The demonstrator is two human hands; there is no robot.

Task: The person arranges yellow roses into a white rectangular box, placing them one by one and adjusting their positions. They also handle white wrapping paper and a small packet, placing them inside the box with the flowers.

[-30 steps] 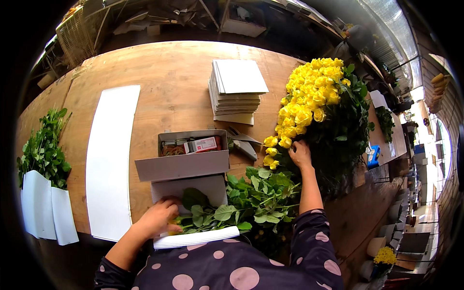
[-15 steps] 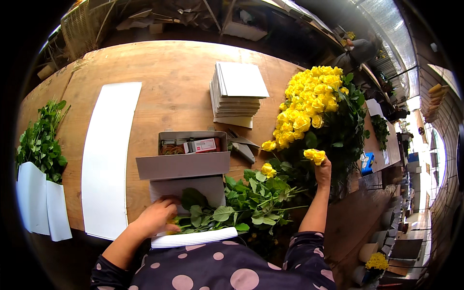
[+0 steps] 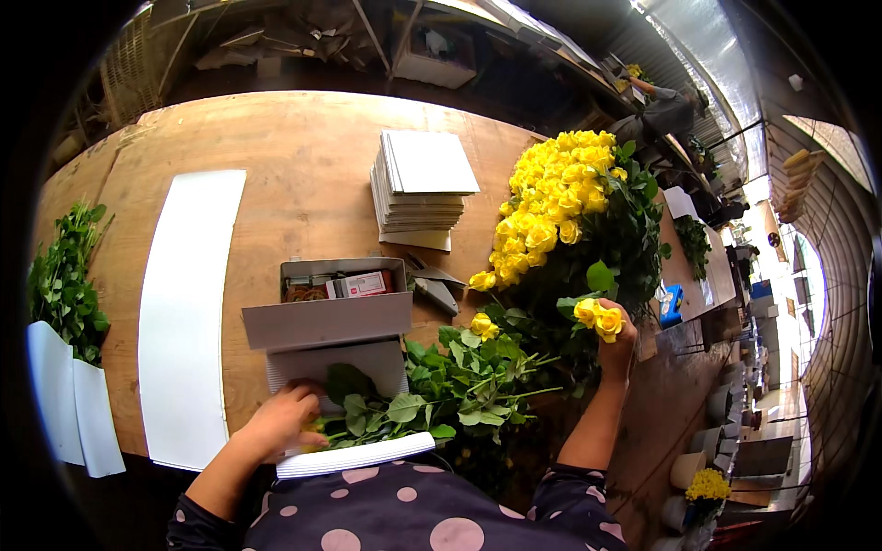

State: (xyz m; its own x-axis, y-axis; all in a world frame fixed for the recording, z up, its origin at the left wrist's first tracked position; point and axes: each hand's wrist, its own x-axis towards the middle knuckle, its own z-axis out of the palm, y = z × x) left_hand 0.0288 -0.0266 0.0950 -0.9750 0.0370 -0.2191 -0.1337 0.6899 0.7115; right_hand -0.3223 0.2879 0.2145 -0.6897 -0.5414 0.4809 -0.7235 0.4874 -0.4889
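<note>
Two or more yellow roses (image 3: 599,319) are gripped in my right hand (image 3: 619,347), raised over the right side of the table, blooms and leaves showing above the fingers. My left hand (image 3: 277,424) has its fingers bent over the left end of a leafy bunch; a little yellow bloom shows at the fingertips, the rest is covered. That bunch of leafy stems (image 3: 404,409) lies on a corrugated cardboard sheet (image 3: 285,369), whose near edge (image 3: 358,456) curls up against my body. More stems (image 3: 478,372), with one yellow rose (image 3: 484,326), lie right of it.
A large pile of yellow roses (image 3: 560,188) stands at the right. Behind the sheet are an open box (image 3: 326,319) of small items, a stapler-like grey tool (image 3: 436,292) and a stack of white cards (image 3: 427,163). Leftward lie a long white sheet (image 3: 191,312) and a wrapped green bunch (image 3: 69,294).
My right hand has turned, so the roses' blooms face me more and leaves show behind them. The left hand stays at the bunch. The whole view has shifted slightly.
</note>
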